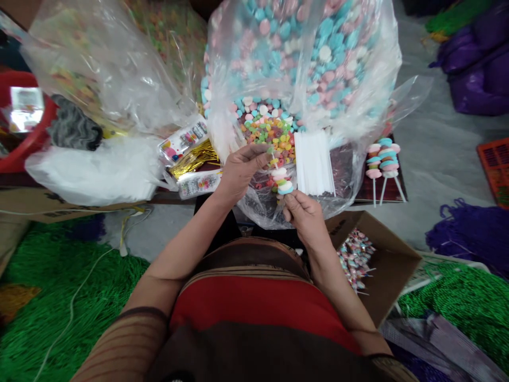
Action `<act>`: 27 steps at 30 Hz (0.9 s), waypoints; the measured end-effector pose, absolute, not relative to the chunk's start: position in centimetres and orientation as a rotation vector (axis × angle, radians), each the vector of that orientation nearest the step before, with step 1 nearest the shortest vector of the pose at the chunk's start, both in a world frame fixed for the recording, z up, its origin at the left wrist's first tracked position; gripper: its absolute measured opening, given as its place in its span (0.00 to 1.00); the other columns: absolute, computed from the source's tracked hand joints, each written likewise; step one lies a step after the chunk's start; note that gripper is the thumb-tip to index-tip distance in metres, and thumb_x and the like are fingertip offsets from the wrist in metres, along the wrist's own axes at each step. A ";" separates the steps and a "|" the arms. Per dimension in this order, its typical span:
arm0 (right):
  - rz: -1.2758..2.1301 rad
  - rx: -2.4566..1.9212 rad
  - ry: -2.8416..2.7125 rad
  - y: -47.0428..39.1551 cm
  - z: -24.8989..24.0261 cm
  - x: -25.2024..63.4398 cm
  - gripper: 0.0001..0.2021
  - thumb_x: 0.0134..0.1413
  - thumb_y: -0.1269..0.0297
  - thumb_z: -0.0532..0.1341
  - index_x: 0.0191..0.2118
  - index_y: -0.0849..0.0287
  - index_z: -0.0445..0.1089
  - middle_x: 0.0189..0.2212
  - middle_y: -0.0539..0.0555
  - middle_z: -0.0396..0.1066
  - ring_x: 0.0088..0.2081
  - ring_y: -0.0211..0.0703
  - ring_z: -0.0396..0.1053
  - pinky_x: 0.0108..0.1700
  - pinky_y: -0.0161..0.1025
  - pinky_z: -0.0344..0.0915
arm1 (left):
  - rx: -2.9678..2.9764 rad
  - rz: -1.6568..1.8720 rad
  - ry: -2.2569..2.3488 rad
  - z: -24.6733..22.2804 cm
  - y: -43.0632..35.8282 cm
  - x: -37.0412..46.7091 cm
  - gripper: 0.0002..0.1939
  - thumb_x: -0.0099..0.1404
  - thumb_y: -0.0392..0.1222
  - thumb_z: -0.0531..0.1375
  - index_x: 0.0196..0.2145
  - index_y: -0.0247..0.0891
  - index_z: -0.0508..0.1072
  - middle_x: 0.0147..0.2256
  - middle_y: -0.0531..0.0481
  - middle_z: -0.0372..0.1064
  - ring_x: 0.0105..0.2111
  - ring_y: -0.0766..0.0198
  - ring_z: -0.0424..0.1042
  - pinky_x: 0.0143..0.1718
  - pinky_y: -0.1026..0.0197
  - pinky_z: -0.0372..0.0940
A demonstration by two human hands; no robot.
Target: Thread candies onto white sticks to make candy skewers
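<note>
Huge crinkly clear plastic bag of round pink, blue and white sweets (338, 53) kinda hogs the far side; open brown cardboard box (392, 260) and slim white sticks (314, 162) off right. Right hand (307, 213) pinches the near end of a lumpy pastel candy skewer (283, 183) beside the sticks; left hand (242, 171) has its fingers nipped on a little green gummy (271, 150) at the far end.

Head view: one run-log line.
left hand: at candy skewer, far end | right hand: pinching near end | white sticks: beside loose candy | other skewers: farther right
</note>
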State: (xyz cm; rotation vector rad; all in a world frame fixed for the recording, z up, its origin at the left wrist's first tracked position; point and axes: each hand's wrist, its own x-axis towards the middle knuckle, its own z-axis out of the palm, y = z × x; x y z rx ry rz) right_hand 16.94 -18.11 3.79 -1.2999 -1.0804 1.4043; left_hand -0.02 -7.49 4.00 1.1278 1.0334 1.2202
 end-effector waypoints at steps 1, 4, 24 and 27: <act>1.402 -1.305 -1.080 -18.1 3.8 17.0 0.23 0.60 0.38 0.64 0.36 0.57 0.76 0.15 0.42 0.59 0.18 0.33 0.50 0.22 0.34 0.45 | 1.160 1.226 1.043 4.0 -7.6 0.0 0.17 0.58 0.54 0.74 0.39 0.42 0.80 0.37 0.54 0.80 0.35 0.66 0.78 0.37 0.62 0.72; 1.377 -1.322 -1.075 -18.2 4.0 16.9 0.22 0.62 0.40 0.63 0.36 0.57 0.75 0.15 0.42 0.59 0.18 0.33 0.50 0.22 0.34 0.47 | 1.207 1.241 1.043 3.9 -7.8 -0.1 0.17 0.59 0.54 0.74 0.39 0.42 0.81 0.36 0.54 0.80 0.35 0.66 0.78 0.38 0.62 0.72; 1.208 -1.301 -0.804 -18.3 4.9 18.8 0.20 0.57 0.41 0.68 0.35 0.54 0.73 0.16 0.41 0.57 0.17 0.32 0.47 0.19 0.34 0.42 | 2.428 0.584 1.276 3.6 -10.6 0.7 0.09 0.70 0.46 0.64 0.38 0.37 0.79 0.38 0.42 0.77 0.44 0.51 0.74 0.47 0.50 0.63; 1.232 -1.296 -0.798 -18.4 4.8 18.8 0.21 0.55 0.41 0.69 0.34 0.55 0.72 0.16 0.42 0.58 0.17 0.32 0.48 0.19 0.34 0.42 | 2.494 0.517 1.332 3.3 -10.7 0.9 0.15 0.72 0.52 0.61 0.41 0.38 0.80 0.38 0.41 0.77 0.45 0.49 0.73 0.47 0.49 0.62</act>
